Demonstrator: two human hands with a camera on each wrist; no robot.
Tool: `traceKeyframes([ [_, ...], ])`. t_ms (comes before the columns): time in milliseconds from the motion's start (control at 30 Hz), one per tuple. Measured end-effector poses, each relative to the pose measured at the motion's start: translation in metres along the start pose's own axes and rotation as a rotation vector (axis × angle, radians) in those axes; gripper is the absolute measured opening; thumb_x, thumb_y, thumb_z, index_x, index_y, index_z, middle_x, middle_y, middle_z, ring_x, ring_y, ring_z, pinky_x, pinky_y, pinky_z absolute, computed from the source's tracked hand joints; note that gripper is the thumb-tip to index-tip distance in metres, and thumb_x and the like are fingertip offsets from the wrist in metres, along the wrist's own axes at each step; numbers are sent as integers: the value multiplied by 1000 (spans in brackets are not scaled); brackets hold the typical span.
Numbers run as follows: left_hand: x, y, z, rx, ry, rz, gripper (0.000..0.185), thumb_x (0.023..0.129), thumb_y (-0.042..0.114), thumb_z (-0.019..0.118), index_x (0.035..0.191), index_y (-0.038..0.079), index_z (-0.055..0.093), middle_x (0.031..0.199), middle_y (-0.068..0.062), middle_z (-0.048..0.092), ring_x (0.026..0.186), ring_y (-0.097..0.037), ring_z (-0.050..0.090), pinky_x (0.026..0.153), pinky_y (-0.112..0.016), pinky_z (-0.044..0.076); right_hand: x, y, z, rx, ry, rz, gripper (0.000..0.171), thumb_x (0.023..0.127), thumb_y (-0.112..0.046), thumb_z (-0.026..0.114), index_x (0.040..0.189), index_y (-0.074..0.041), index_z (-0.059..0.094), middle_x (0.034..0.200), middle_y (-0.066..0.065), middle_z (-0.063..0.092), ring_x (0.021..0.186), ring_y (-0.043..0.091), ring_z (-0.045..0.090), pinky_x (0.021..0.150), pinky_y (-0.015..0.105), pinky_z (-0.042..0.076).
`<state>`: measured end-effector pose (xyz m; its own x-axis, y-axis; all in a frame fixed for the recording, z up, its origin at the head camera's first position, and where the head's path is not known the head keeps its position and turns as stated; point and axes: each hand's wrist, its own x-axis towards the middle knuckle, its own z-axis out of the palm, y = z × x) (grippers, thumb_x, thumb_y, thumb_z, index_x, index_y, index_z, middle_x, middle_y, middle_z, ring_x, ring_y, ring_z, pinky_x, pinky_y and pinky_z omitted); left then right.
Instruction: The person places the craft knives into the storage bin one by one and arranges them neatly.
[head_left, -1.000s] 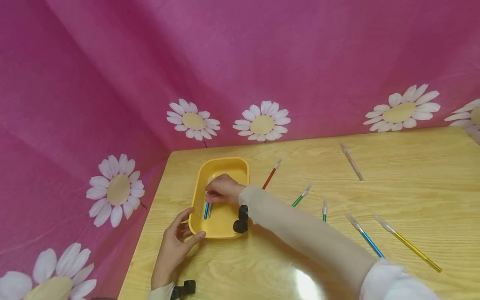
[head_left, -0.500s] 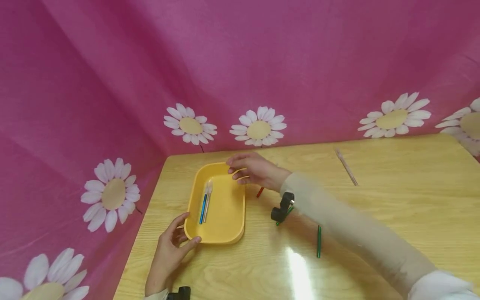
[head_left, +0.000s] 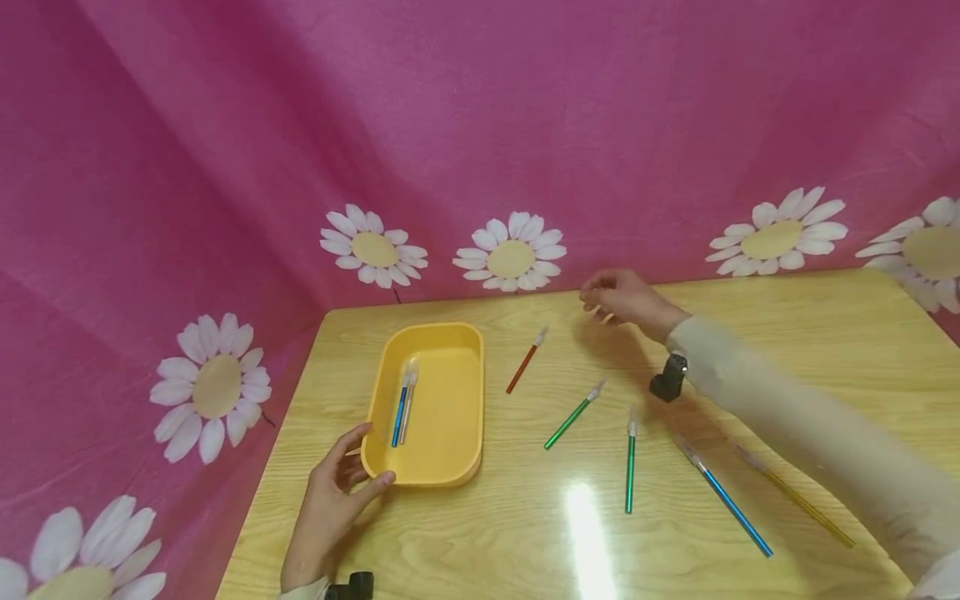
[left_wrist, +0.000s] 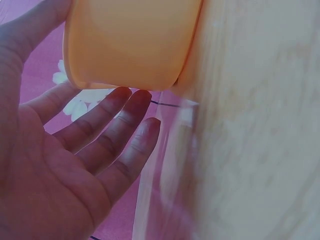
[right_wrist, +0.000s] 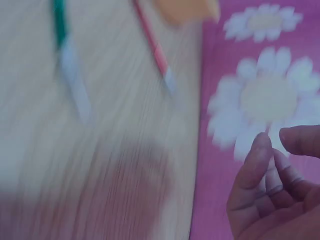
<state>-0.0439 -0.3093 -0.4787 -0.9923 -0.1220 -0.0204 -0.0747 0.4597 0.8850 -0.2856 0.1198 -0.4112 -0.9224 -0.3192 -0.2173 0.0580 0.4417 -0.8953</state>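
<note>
At the near left corner of a yellow plastic tray (head_left: 446, 450), my left hand (head_left: 330, 500) grips the wall, thumb on the front side and fingers on the left side. In the left wrist view, the fingertips touch the tray's outer wall (left_wrist: 130, 45). Inside the tray lie a blue capped craft knife (head_left: 399, 417) and a silvery one (head_left: 407, 417), side by side. My right hand (head_left: 626, 298) is above the back of the table, holding nothing, its fingers loosely bent. In the right wrist view, a gap shows between thumb and forefinger (right_wrist: 250, 165).
Between tray and right arm lie a red craft knife (head_left: 523, 367) and two green ones (head_left: 576, 414). A blue one (head_left: 731, 504) and a gold one (head_left: 806, 504) lie further right, near the forearm. A pink flowered cloth (head_left: 637, 125) hangs behind the table (head_left: 517, 533).
My right hand has left the tray and moved right across the table's back. The silvery craft knife now lies released beside the blue one. My left hand keeps its grip on the tray.
</note>
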Motion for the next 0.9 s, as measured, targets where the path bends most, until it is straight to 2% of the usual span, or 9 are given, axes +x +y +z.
traceKeyframes([
  [67, 0, 0, 0, 1, 5, -7, 74, 85, 15, 87, 150, 16, 53, 140, -16, 65, 112, -24, 70, 90, -18, 58, 0, 14, -17, -90, 51, -17, 31, 104, -22, 56, 121, 3, 59, 103, 10, 69, 73, 11, 63, 65, 28, 56],
  [233, 0, -1, 0, -3, 15, -1, 74, 84, 14, 88, 150, 15, 54, 140, -16, 65, 110, -21, 70, 89, -18, 59, 0, 49, -59, -490, 214, -84, 24, 94, -25, 66, 96, -1, 65, 88, 13, 70, 69, 16, 57, 58, 29, 46],
  [300, 0, -1, 1, -8, 14, 7, 74, 84, 13, 88, 150, 14, 54, 140, -16, 65, 109, -18, 70, 89, -18, 59, -1, 62, -73, -588, 229, -70, 26, 92, -28, 68, 93, -2, 67, 83, 10, 67, 69, 18, 55, 57, 30, 42],
  [367, 0, -1, 1, -15, 16, 14, 74, 83, 12, 88, 149, 14, 54, 140, -17, 65, 107, -15, 70, 89, -19, 59, -4, 71, -83, -619, 204, -16, 30, 92, -31, 66, 93, -1, 67, 81, 9, 65, 69, 21, 55, 55, 32, 42],
  [533, 0, -3, 1, -30, 20, 29, 74, 83, 9, 88, 149, 11, 54, 140, -19, 65, 104, -7, 70, 87, -19, 60, -10, 85, -93, -677, 152, 98, 47, 95, -43, 64, 104, 3, 67, 91, 16, 66, 77, 28, 57, 55, 35, 44],
  [600, 0, -3, 1, -34, 19, 35, 74, 83, 7, 87, 149, 10, 54, 139, -20, 65, 103, -6, 69, 87, -19, 60, -12, 87, -94, -688, 143, 117, 46, 93, -43, 66, 102, 3, 67, 89, 14, 65, 75, 26, 55, 55, 34, 43],
  [733, 0, -3, 1, -37, 18, 41, 74, 83, 7, 87, 149, 10, 54, 139, -20, 64, 102, -4, 69, 87, -19, 60, -14, 91, -93, -690, 110, 139, 38, 87, -40, 71, 90, -2, 68, 75, 5, 56, 68, 20, 50, 53, 32, 40],
  [900, 1, -4, 1, -44, 16, 35, 74, 84, 7, 87, 150, 11, 54, 142, -20, 63, 104, -5, 69, 88, -18, 60, -14, 96, -91, -698, 101, 127, 34, 83, -32, 70, 94, 1, 69, 78, 8, 59, 72, 23, 54, 54, 32, 42],
])
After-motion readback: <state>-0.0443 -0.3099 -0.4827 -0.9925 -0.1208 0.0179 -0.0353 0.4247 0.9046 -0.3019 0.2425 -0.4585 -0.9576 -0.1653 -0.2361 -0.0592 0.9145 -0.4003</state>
